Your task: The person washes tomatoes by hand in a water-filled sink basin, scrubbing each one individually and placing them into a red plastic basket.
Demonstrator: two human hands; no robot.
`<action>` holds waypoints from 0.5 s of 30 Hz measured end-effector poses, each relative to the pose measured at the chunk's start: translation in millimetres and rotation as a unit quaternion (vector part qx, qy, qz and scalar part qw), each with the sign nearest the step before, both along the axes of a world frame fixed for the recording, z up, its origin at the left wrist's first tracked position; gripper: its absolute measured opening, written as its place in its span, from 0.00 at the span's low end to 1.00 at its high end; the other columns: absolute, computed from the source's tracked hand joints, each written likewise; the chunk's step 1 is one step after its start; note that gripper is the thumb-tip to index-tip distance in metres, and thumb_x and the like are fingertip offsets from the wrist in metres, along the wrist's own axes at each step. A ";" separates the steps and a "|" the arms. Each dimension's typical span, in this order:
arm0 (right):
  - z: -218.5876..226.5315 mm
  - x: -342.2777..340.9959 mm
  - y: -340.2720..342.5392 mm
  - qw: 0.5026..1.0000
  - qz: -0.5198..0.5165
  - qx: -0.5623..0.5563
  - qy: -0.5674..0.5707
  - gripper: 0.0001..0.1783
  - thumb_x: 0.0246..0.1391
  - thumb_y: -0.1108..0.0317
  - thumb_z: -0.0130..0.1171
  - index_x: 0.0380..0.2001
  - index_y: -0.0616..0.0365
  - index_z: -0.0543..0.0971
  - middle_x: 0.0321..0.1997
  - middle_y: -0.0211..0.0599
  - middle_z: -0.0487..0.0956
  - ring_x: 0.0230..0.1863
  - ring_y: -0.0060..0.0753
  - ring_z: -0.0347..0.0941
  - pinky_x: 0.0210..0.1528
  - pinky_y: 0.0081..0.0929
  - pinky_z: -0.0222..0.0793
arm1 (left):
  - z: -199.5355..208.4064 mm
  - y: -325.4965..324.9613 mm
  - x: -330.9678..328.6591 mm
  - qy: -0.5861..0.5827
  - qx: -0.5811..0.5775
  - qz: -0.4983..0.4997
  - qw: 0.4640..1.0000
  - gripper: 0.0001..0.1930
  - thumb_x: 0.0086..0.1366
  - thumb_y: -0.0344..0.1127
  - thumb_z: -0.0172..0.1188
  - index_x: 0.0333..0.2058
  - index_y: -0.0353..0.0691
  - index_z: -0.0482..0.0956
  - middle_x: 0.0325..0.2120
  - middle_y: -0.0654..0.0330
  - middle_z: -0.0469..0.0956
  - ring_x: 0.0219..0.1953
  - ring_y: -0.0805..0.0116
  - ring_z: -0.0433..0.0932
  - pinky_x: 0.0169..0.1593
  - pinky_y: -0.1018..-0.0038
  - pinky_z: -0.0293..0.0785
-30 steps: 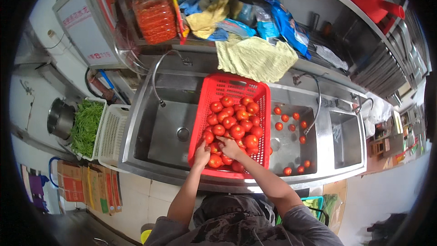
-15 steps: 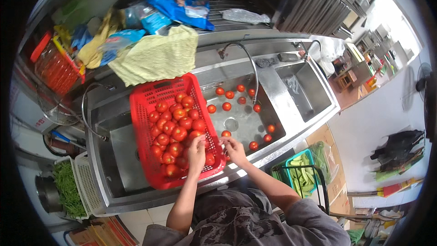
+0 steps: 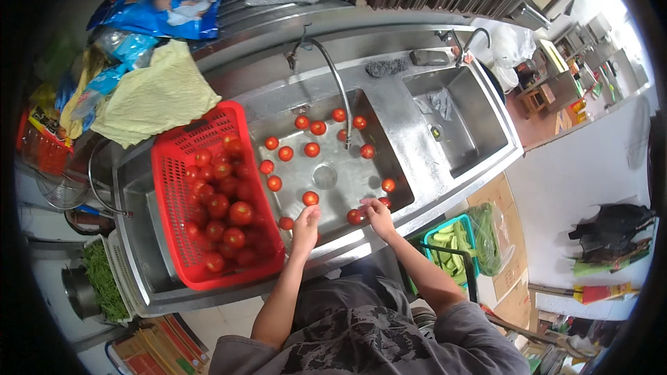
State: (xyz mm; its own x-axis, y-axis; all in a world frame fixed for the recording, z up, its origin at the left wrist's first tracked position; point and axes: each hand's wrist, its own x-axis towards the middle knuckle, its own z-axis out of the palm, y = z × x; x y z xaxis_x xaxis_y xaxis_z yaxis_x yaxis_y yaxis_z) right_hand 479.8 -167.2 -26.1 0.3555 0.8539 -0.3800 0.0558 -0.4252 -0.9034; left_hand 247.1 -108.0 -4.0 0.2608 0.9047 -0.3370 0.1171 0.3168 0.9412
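Left hand (image 3: pixel 306 228) and right hand (image 3: pixel 377 218) have moved rightwards since half a second ago, when the left one was above the edge of the basket (image 3: pixel 177 215). On the left, this basket rests across the left sink (image 3: pixel 147 226), with a heap of tomatoes (image 3: pixel 218 205) inside. Next comes the left hand, over the near edge of the middle sink (image 3: pixel 354 180); its fingers are bent close together, but whether they hold something, I cannot tell. One tomato (image 3: pixel 310 198) lies just beyond these fingertips (being round, it has no long axis to follow). Further loose tomatoes lie in this sink, many on the far side near the tap (image 3: pixel 336 76). Then comes the right hand, with fingers bent, its grip also not clear to me. A second tomato (image 3: pixel 356 216) lies to the left of its fingertips, near them; of both hands, the right is nearer to it. Further right is the small sink (image 3: pixel 462 125).
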 end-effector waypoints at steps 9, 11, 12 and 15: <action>-105.5 103.7 14.2 0.967 0.143 -0.091 -0.190 0.15 0.55 0.73 0.50 0.45 0.62 0.77 0.33 0.46 0.82 0.37 0.40 0.81 0.42 0.32 0.74 | -109.7 -34.3 50.3 0.078 -0.135 -0.011 0.988 0.14 0.69 0.31 0.50 0.51 0.34 0.74 0.41 0.60 0.78 0.38 0.75 0.76 0.43 0.78 0.72; -117.8 98.2 22.1 0.963 0.192 -0.121 -0.147 0.16 0.54 0.72 0.52 0.46 0.60 0.78 0.35 0.48 0.82 0.39 0.39 0.80 0.44 0.32 0.73 | -131.3 -33.4 62.6 0.097 -0.157 -0.021 0.983 0.15 0.68 0.30 0.51 0.51 0.34 0.74 0.41 0.61 0.78 0.38 0.74 0.76 0.44 0.77 0.72; -122.2 94.4 24.8 0.957 0.226 -0.121 -0.139 0.17 0.54 0.72 0.53 0.47 0.58 0.78 0.35 0.49 0.82 0.40 0.39 0.80 0.44 0.32 0.74 | -142.4 -30.6 70.0 0.134 -0.142 -0.041 0.980 0.17 0.65 0.30 0.53 0.52 0.36 0.73 0.41 0.57 0.78 0.42 0.69 0.77 0.47 0.73 0.72; -140.4 80.6 34.4 0.914 0.371 -0.107 -0.124 0.18 0.54 0.63 0.56 0.49 0.52 0.78 0.39 0.49 0.81 0.42 0.47 0.79 0.46 0.36 0.73 | -160.4 -24.9 101.0 0.222 -0.131 -0.087 0.962 0.19 0.63 0.39 0.56 0.52 0.40 0.73 0.45 0.45 0.78 0.50 0.51 0.76 0.52 0.63 0.71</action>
State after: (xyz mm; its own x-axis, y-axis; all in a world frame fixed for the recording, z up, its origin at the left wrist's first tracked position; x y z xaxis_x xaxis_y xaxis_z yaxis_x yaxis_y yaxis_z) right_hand 560.4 -132.8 -166.5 -0.1929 0.8112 -0.5521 0.5918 -0.3526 -0.7249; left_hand 348.1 -132.9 -164.4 0.1782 0.7287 -0.6612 0.5617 0.4764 0.6764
